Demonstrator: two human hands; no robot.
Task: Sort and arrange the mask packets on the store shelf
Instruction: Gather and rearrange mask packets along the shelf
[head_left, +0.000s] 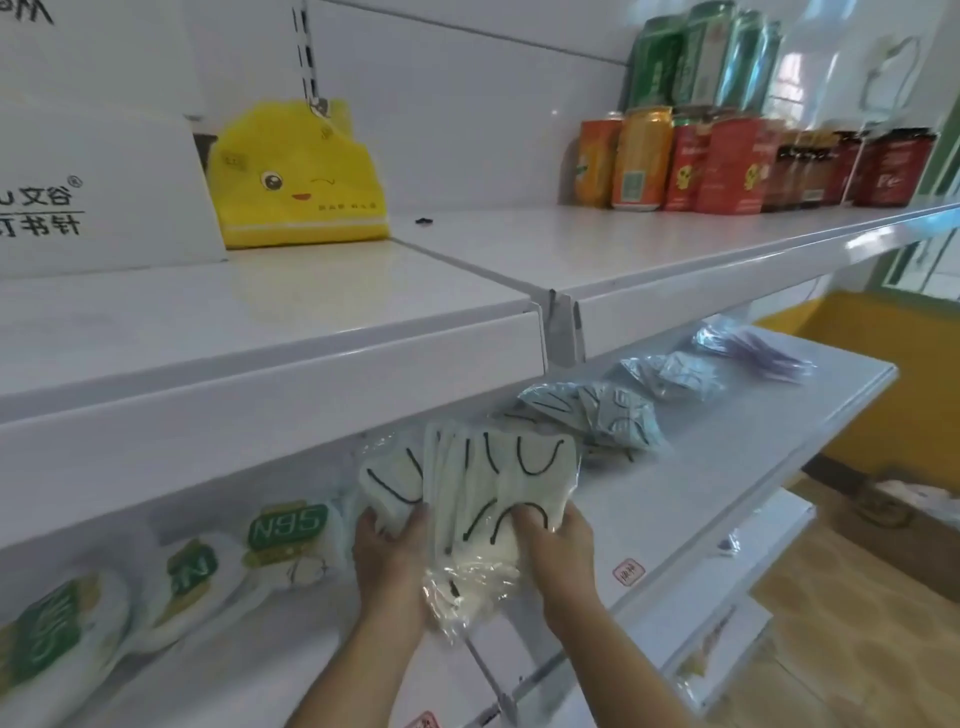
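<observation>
Both hands hold a fanned bundle of white mask packets (493, 499) just above the front of the lower shelf (727, 467). On the left side of the bundle, the left hand (387, 556) has its fingers curled round a packet, thumb on top; the right hand (558, 545) grips the bundle's right side, fingers pressed into the clear wrapping. Each white packet shows black ear loops through the plastic, and the bundle's lower end hangs loose between the wrists. Left of the hands, N95 packets (288, 535) with green labels lie in an overlapping row along the same shelf. Beyond the hands to the right lie pale blue mask packets (597, 410), then another blue pile (670, 374), and purple packets (753, 348) at the far end. The upper shelf (363, 332) juts out directly above the bundle, carrying a yellow bag (301, 182), a white box (93, 187) and drink cans (639, 156).
</observation>
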